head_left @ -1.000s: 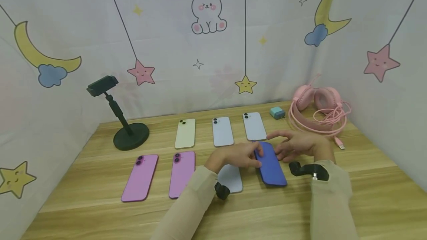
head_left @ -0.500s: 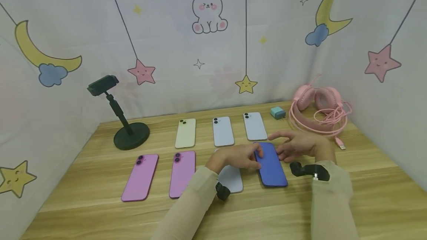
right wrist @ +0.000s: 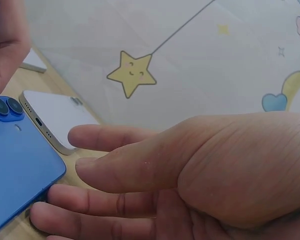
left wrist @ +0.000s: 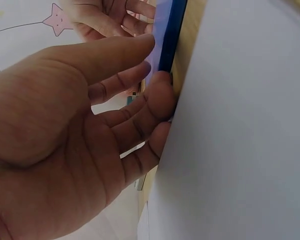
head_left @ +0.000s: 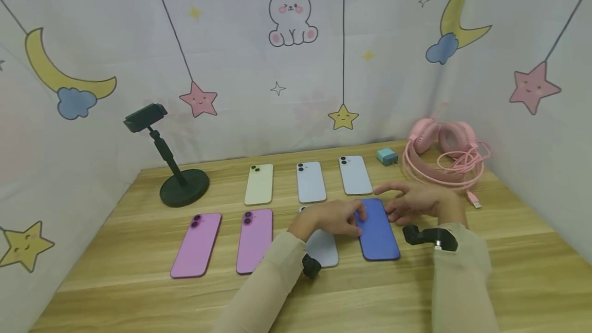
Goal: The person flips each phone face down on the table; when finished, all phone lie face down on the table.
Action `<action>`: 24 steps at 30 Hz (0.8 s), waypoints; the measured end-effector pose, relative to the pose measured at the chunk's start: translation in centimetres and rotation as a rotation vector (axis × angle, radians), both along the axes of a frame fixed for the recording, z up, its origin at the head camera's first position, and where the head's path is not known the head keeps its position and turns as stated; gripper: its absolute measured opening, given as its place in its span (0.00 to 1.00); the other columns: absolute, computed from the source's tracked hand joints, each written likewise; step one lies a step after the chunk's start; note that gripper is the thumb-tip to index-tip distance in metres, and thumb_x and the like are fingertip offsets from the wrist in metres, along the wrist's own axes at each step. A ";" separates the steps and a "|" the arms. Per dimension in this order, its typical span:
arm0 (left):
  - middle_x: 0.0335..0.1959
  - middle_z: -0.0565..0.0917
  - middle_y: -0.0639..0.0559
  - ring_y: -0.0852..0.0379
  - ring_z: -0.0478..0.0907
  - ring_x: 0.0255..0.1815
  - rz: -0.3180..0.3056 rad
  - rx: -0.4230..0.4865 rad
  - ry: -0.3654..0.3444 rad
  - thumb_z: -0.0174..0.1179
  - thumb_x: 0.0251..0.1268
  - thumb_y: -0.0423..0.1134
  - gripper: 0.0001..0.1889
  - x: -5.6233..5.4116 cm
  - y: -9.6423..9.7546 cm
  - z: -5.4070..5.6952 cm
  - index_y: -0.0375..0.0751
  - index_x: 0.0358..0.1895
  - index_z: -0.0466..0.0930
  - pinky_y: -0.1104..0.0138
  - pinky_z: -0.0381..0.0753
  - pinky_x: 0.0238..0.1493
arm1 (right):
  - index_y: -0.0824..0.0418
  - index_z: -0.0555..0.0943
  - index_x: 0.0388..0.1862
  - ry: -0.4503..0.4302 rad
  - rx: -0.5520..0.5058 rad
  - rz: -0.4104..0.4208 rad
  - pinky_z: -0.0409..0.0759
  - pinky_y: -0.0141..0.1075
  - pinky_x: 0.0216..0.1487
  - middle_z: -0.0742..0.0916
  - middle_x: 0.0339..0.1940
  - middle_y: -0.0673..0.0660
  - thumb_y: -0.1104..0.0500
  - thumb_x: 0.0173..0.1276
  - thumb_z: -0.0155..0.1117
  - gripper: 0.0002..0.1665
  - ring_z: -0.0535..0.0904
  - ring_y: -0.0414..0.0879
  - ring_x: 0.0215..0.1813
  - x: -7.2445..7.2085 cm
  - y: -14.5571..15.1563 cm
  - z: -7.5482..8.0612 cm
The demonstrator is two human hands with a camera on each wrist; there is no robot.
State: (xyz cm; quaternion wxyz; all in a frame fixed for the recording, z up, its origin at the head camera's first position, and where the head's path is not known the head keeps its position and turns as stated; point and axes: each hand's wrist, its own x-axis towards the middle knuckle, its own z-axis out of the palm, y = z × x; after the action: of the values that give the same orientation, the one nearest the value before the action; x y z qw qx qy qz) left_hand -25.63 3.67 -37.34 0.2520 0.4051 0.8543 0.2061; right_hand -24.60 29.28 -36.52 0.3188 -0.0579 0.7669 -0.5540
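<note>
A blue smartphone (head_left: pixel 380 235) lies back up on the wooden table, its twin camera lenses (right wrist: pixel 6 106) showing in the right wrist view. My left hand (head_left: pixel 335 217) is at its left edge, with fingertips overlapping that side and the fingers relaxed. Along the right edge lies my right hand (head_left: pixel 416 202), fingers extended, the lower fingertips right at the phone's side in the right wrist view. Below my left wrist is a pale blue phone (head_left: pixel 324 251), partly hidden by the hand; it looms large in the left wrist view.
Two pink phones (head_left: pixel 196 245) lie to the left. A pale yellow phone (head_left: pixel 259 184) and two whitish phones (head_left: pixel 311 181) form a back row. Behind them stand a black phone stand (head_left: pixel 184 187), a teal charger plug (head_left: pixel 387 156) and pink headphones (head_left: pixel 458 137) with a coiled cable.
The blue phone, tilted a second ago, now lies flatter and straighter on the table. Both hands have kept nearly the same place; the whole view has shifted slightly.
</note>
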 end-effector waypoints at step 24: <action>0.48 0.83 0.51 0.59 0.81 0.45 0.072 0.129 0.062 0.57 0.76 0.42 0.20 -0.8 -4.9 2.1 0.42 0.65 0.70 0.68 0.79 0.44 | 0.63 0.67 0.73 0.419 0.099 0.071 0.80 0.52 0.55 0.80 0.54 0.70 0.55 0.80 0.53 0.27 0.81 0.60 0.54 -1.0 -2.1 1.8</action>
State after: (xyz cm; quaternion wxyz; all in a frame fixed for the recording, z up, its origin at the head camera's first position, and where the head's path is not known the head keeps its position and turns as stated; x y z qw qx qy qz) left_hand -26.45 -1.22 -35.20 0.1913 0.3957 0.8606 0.2572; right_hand -25.57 27.14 -34.71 0.1742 -0.1828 0.8402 -0.4799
